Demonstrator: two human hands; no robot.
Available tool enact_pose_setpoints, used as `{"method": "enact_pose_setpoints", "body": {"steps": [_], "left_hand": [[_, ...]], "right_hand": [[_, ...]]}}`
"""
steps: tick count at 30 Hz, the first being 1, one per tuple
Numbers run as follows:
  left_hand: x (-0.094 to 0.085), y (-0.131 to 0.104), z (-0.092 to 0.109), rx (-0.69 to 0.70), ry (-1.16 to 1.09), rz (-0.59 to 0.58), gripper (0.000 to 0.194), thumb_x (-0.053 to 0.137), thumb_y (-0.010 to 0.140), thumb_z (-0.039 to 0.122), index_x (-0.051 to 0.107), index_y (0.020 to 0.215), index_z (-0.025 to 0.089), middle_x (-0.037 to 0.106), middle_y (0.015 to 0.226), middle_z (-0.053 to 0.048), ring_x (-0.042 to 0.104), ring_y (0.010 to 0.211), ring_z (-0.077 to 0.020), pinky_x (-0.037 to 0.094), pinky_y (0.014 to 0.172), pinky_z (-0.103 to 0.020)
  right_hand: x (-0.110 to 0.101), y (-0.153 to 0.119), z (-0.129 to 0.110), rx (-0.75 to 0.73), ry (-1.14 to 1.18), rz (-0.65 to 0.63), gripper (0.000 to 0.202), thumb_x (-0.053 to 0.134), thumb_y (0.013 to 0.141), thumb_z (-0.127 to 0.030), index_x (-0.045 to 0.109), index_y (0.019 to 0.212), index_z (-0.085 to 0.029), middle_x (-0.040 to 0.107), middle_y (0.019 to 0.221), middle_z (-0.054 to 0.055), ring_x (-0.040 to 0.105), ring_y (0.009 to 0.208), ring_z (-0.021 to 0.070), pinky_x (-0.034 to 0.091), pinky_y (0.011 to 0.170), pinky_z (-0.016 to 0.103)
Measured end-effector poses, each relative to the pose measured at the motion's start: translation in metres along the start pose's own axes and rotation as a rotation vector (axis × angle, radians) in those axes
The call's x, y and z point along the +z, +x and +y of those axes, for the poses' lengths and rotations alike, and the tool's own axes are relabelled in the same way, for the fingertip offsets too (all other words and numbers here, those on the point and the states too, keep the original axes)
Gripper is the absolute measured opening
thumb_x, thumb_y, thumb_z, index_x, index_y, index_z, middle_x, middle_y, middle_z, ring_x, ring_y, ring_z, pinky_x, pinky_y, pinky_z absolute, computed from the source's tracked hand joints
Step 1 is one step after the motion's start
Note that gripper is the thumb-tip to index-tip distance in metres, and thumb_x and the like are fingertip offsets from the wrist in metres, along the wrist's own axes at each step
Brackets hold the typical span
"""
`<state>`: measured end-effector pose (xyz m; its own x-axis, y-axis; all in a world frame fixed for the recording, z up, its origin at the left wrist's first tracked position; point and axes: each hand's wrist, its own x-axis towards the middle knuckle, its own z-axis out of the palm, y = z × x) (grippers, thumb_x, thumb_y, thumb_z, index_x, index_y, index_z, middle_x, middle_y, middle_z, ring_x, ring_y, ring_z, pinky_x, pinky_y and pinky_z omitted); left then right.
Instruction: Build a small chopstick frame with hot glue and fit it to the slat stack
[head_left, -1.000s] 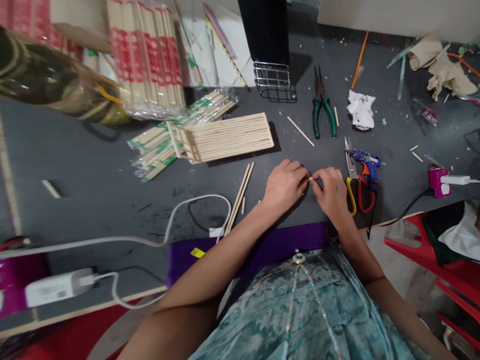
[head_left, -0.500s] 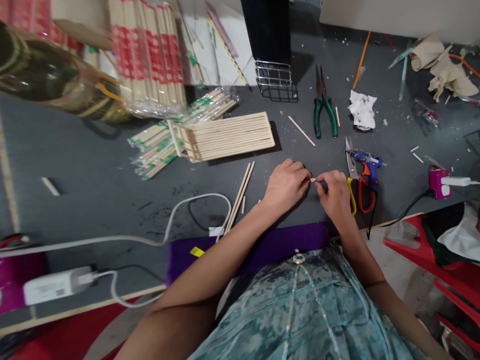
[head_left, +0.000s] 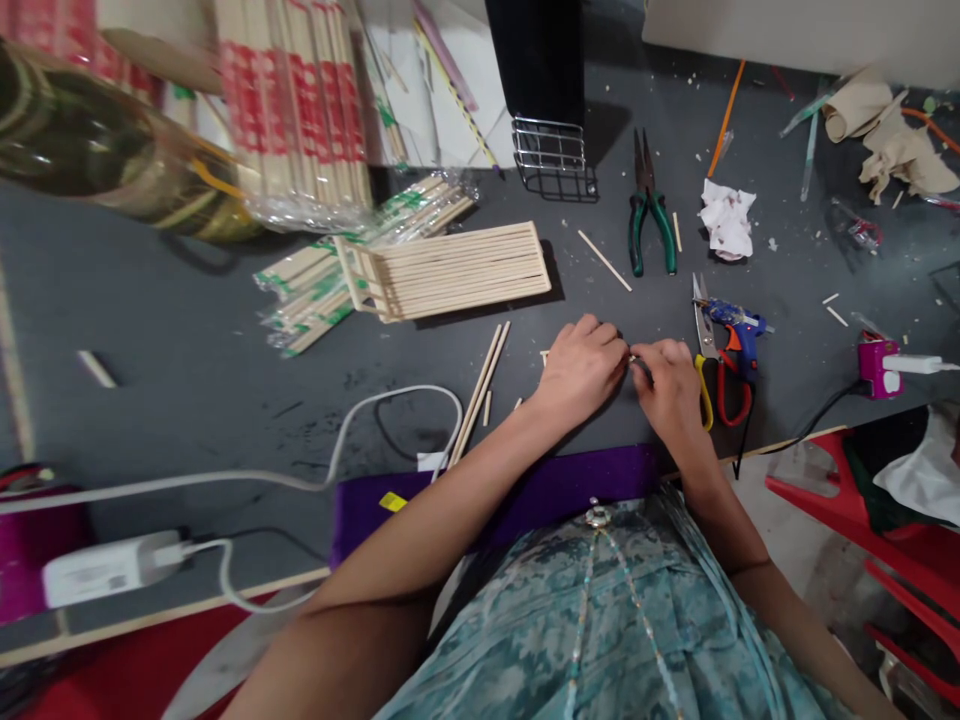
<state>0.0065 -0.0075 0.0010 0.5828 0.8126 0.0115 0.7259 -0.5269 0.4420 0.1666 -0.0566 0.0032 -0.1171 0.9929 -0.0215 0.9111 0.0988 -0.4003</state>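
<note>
The person's two bare hands meet above a dark grey tabletop point(head_left: 247, 350), seen from the head. The left hand point(head_left: 583, 368), palm down with its fingers curled, and the right hand point(head_left: 669, 385), with thumb and forefinger drawn together, pinch between them a small pale wooden piece point(head_left: 634, 358). The piece lies in the narrow space where the fingertips of both hands come together; most of it is covered, so its full shape cannot be told. A pale stick end point(head_left: 545, 357) projects from beneath the left hand on its outer side; whether that hand also grips it cannot be told.

Beside the left forearm, two long pale round wooden sticks point(head_left: 480, 390) lie side by side at a slant, a short pale wooden rod point(head_left: 487, 408) next to them. Beyond the left hand stands a pale slatted wooden frame point(head_left: 465, 272), its left end near clear plastic packets of sticks printed in green point(head_left: 300, 325).

Just beside the right hand are scissors with one yellow and one red handle point(head_left: 705, 370), blades pointing away from the person, and a blue glue gun with an orange trigger point(head_left: 741, 330). Farther off lie green-handled long-nosed pliers point(head_left: 652, 225), handles spread, and a crumpled white paper point(head_left: 727, 218). A purple cloth-like panel point(head_left: 592, 470) lies along the near table edge, below the wrists.
</note>
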Motion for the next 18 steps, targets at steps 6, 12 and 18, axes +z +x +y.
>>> {"method": "enact_pose_setpoints", "body": {"steps": [6,12,18], "left_hand": [[0.000,0.001,0.001,0.004,-0.002,0.015,0.023,0.053,0.096,0.019,0.070,0.081,0.018,0.065,0.084,-0.011,0.054,0.093,-0.0297,0.039,0.070,-0.041],[0.000,0.001,0.000,0.004,0.040,0.001,0.022,0.053,0.097,0.020,0.070,0.083,0.018,0.065,0.085,-0.011,0.054,0.093,-0.0292,0.040,0.071,-0.040],[0.001,0.000,-0.002,0.014,-0.040,0.010,0.018,0.054,0.095,0.019,0.072,0.095,0.018,0.068,0.093,-0.011,0.054,0.095,-0.0287,0.043,0.074,-0.040]], "right_hand": [[0.004,-0.001,0.002,-0.006,0.010,0.024,0.024,0.049,0.102,-0.025,0.072,0.099,-0.023,0.065,0.093,0.008,0.053,0.089,0.0263,0.042,0.080,0.038],[0.006,-0.008,0.006,-0.009,0.037,0.121,0.023,0.052,0.102,-0.028,0.074,0.100,-0.021,0.065,0.092,0.008,0.053,0.089,0.0246,0.042,0.082,0.037],[0.011,-0.012,0.010,0.023,0.110,0.184,0.024,0.053,0.102,-0.032,0.075,0.101,-0.024,0.066,0.092,0.007,0.055,0.089,0.0237,0.044,0.083,0.037]]}}
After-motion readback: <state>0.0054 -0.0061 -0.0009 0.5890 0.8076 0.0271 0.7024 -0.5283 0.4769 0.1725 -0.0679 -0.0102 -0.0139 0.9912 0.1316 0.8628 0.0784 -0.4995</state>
